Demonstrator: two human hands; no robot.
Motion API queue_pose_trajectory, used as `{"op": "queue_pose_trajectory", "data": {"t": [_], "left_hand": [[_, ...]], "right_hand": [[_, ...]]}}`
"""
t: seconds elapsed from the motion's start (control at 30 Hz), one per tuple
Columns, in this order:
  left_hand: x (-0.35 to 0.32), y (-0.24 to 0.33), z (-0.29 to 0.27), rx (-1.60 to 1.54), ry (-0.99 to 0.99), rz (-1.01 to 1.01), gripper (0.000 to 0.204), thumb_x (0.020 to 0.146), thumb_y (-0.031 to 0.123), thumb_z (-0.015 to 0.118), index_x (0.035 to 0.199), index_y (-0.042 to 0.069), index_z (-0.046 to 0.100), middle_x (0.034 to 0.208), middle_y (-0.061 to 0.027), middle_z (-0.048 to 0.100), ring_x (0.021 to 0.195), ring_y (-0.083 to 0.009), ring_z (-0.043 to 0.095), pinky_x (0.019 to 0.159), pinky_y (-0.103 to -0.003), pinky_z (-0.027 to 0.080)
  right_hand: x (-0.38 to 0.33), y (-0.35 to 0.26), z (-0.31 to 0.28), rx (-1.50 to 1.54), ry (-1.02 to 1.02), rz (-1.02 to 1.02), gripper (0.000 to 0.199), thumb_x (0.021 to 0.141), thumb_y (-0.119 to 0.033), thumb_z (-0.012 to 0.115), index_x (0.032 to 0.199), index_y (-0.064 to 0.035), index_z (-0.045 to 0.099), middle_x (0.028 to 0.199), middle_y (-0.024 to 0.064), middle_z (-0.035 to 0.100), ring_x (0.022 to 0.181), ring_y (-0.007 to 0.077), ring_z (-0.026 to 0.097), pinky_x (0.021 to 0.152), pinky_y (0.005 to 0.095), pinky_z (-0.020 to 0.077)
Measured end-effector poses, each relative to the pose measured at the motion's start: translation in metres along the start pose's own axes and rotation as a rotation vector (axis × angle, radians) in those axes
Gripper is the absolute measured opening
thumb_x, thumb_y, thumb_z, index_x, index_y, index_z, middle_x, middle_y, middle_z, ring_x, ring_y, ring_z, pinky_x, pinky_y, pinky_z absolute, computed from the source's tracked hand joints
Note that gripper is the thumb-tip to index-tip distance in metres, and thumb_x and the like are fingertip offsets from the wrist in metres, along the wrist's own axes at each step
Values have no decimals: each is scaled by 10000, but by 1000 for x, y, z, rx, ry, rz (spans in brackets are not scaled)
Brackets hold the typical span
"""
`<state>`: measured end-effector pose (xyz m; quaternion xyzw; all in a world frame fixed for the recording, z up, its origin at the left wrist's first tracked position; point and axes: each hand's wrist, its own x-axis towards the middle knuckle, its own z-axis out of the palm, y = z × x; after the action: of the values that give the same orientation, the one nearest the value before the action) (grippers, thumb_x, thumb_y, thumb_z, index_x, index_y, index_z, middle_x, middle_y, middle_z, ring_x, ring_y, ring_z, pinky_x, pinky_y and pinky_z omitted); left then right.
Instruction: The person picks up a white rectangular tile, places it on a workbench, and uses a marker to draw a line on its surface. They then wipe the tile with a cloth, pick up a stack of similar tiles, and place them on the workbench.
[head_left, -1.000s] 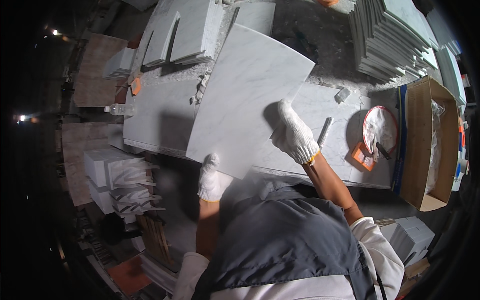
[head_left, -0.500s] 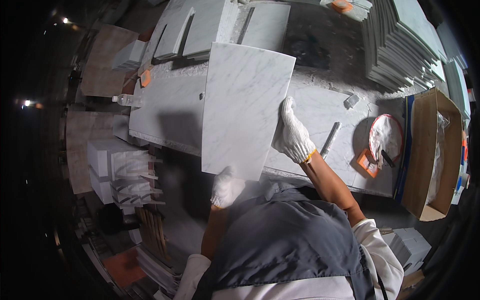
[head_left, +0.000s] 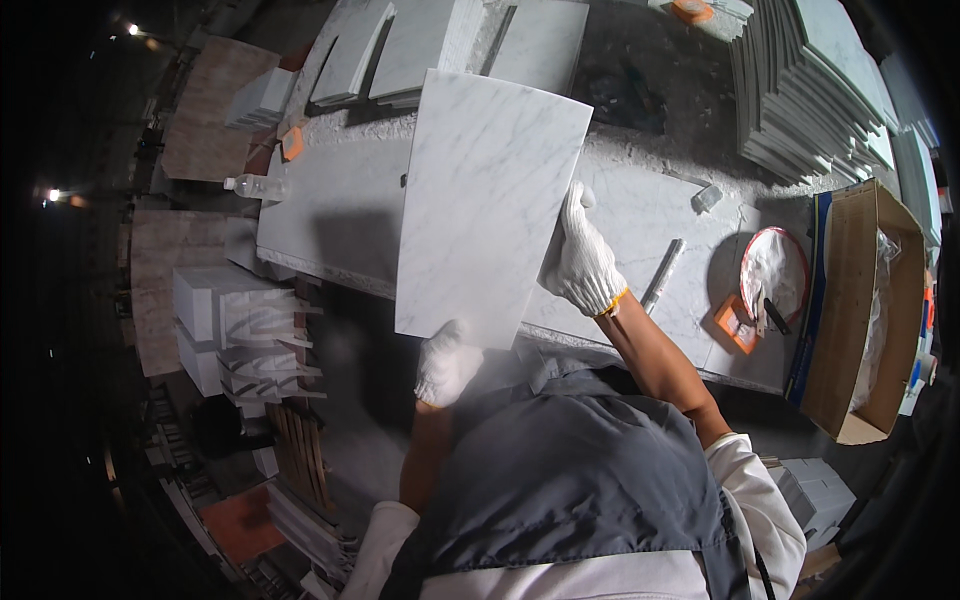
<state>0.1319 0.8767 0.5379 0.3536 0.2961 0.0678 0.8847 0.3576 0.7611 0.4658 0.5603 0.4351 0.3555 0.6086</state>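
I saw the left hand point(head_left: 446, 368) hold the near edge of a white tile point(head_left: 495, 200), and the right hand point(head_left: 586, 262) grip its right side. It was partly over the table point(head_left: 630, 220).

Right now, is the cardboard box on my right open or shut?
Open: the cardboard box shows its inside, with clear plastic visible there.

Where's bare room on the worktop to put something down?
Best patch: left worktop, between clear bottle and held marble tile. Smaller: between white bar and red-rimmed bowl. Crowded: right end, with bowl, orange item and cardboard box; back right, with tall tile stack.
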Motion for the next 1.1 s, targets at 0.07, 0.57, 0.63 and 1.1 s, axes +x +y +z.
{"op": "queue_pose_trajectory", "data": {"t": [0.07,0.57,0.63,1.1], "left_hand": [[0,1,-2,4,38,19,535,923,272,745,1327,-36,575,1365,-150,607,1297,-310,547,1127,-467,413],[12,6,-30,125,141,173,616,859,147,794,1387,-39,537,1326,-134,636,1245,-299,599,1070,-463,481],[14,7,-32,122,138,174,623,856,135,794,1394,-40,531,1328,-138,634,1240,-296,604,1059,-460,491],[2,69,14,172,116,256,209,780,92,807,938,28,685,887,-31,681,845,-160,663,863,-329,562]], "right_hand": [[1,7,2,-242,2,-44,361,1050,-520,512,1298,-260,543,1455,-72,524,1332,154,503,1149,445,393],[-6,38,9,-1127,17,-268,538,1022,-570,529,1395,-183,525,1428,8,566,1289,232,561,1085,472,472],[-8,40,10,-1169,16,-289,562,1019,-577,532,1408,-173,522,1425,19,571,1284,242,568,1076,476,483],[-36,70,25,-1460,-184,-438,652,1031,-584,482,1476,-108,472,1448,61,566,1310,288,567,1098,488,471]]}}
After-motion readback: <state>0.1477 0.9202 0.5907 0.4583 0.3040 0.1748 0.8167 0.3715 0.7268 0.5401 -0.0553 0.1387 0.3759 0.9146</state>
